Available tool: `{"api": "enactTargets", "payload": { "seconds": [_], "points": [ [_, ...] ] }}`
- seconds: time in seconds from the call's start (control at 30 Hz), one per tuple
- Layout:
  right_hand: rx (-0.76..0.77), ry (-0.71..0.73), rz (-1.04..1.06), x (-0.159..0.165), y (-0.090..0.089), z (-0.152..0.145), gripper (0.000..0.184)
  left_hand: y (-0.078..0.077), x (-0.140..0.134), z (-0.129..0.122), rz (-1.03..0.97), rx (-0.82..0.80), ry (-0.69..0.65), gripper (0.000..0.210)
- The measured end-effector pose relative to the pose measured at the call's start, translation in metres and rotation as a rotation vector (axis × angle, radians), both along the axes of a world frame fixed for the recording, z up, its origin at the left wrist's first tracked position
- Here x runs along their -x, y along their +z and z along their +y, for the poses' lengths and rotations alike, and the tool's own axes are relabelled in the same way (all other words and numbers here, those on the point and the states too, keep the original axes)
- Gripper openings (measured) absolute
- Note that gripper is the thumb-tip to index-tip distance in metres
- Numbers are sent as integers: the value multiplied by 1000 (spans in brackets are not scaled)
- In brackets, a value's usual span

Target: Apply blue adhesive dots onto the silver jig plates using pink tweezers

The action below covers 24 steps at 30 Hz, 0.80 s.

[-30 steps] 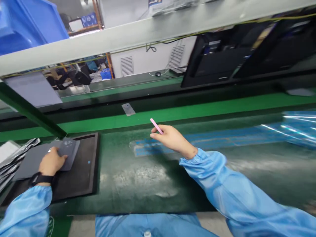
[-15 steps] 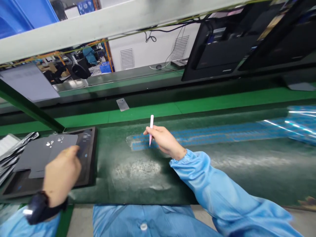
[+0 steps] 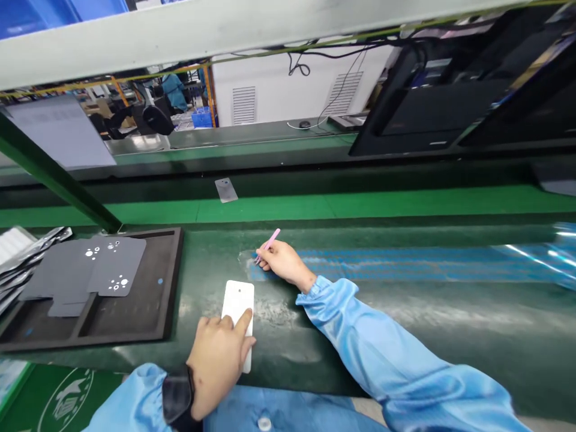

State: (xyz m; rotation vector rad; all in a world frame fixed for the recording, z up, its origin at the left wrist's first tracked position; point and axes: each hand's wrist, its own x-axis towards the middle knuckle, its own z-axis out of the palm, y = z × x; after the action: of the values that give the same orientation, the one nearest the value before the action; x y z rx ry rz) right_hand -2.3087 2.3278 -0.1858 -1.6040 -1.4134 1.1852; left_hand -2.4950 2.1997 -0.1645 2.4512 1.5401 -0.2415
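Head view, left hand (image 3: 218, 358) partly hiding a white panel (image 3: 237, 296) — grip unclear, right hand (image 3: 284, 263) pinching pink tweezers (image 3: 272, 237), tips indistinct

Left hand (image 3: 216, 359) plus right hand (image 3: 287, 264): two are being seen
Pink tweezers (image 3: 272, 237): one pair is being held
White panel (image 3: 237, 297): one is being held
Blue-striped film (image 3: 405, 264): one length is being seen
Black tray (image 3: 144, 313): one is being seen
Grey plates (image 3: 67, 267): several are being overlapped, exact number hidden
Wristwatch (image 3: 177, 396): one is being worn
Wall vents (image 3: 244, 106): two are being seen
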Motion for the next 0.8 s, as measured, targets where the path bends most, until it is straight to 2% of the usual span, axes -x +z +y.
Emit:
{"api": "enactTargets", "payload": {
  "seconds": [0.07, 0.2, 0.33, 0.53, 0.8],
  "points": [
    [5, 3, -13, 0, 1, 1, 17, -9, 5, 14, -125, -108, -22, 38],
    [22, -10, 16, -1, 3, 2, 16, -37, 16, 38, -349, -282, -14, 36],
    [54, -11, 15, -2, 0, 3, 18, -55, 17, 41, -456, -387, -12, 32],
    [32, -56, -17, 0, -6, 3, 17, -58, 14, 38, -531, -402, -32, 30],
    [101, -66, 155, -1, 8, 1, 29, -57, 13, 38, -529, -401, -42, 28]
  ]
}}
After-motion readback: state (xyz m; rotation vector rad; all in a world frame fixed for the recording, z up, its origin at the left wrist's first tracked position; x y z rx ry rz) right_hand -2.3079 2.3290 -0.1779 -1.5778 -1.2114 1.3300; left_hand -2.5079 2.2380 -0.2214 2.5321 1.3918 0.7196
